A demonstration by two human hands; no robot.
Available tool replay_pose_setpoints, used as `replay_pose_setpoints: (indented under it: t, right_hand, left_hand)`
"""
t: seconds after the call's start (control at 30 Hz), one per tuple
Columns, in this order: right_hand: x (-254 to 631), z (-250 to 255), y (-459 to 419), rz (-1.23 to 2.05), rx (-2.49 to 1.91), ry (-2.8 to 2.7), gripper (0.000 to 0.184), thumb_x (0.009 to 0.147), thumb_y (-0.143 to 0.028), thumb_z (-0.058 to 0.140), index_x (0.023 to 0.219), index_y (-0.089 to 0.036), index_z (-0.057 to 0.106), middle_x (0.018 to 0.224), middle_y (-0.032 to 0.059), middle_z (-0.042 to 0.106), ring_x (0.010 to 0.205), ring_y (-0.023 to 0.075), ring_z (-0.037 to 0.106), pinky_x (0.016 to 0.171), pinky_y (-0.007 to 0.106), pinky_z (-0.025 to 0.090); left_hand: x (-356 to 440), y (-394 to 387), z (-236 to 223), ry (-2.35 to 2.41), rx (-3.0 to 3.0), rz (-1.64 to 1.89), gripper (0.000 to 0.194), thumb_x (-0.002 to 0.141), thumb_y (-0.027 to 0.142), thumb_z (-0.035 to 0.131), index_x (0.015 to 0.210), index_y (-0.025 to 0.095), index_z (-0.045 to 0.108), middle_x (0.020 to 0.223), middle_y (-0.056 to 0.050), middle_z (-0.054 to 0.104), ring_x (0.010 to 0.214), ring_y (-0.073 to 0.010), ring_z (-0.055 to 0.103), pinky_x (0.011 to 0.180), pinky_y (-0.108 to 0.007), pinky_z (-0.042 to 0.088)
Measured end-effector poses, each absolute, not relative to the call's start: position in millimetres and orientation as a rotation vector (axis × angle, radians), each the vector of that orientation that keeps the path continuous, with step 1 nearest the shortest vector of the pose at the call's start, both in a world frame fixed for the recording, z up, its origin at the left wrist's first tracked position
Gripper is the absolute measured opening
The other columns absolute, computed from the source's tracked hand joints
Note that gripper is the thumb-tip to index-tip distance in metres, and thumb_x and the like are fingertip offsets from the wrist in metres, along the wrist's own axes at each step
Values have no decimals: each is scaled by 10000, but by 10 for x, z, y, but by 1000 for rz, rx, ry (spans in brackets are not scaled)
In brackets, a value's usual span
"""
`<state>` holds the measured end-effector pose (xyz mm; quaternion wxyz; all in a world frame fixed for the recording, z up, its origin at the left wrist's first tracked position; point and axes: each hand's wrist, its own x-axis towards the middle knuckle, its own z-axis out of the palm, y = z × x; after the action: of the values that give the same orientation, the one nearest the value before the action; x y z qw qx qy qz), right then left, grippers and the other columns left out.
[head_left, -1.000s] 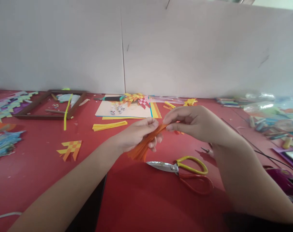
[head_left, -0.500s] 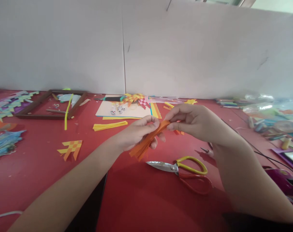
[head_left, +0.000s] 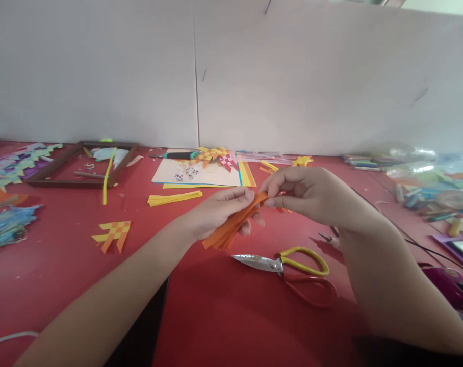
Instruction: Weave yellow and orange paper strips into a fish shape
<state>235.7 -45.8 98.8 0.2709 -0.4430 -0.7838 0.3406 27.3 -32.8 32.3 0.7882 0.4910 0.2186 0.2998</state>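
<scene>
Mid-frame, I have the left hand (head_left: 216,210) gripping orange strips (head_left: 231,227) slanting toward lower left, right hand (head_left: 306,191) pinching their upper end.

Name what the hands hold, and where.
A bundle of orange strips: the left hand grips around its middle, the right hand pinches its upper end.

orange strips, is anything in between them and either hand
Nothing visible stands between them: the left hand holds the orange strips and the right hand pinches their upper right end. The scissors lie on the red table, nearer the person, out of that gap.
</scene>
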Motion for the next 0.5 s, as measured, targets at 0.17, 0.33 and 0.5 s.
replay_pose_setpoints:
  t: [0.17,0.33,0.5]
  right_hand:
    - [2376,963,-436,918,-1206,-2104,162,800,-372,698,784,-226,629,831,12,689,734,148,636,686,318,517]
    - [2373,923,-410,920,-1199,-2114,176,801,-396,706,804,-233,639,850,15,695,743,160,644,669,320,521]
    - [2499,912,-470,587,-1362,-2015,146,810,-391,696,852,-255,663,875,26,695,753,186,656,645,325,513]
  left_hand:
    - [244,-321,310,426,1070,637,282,910,442,626,941,163,601,854,-60,721,589,-91,612,625,-252,492]
    - [245,-324,277,463,1099,641,241,942,390,585,855,166,570,836,-40,695,561,-74,569,604,-242,455]
    - [206,-306,301,505,1089,745,223,959,323,549,802,166,557,794,1,629,503,-38,471,548,-206,398]
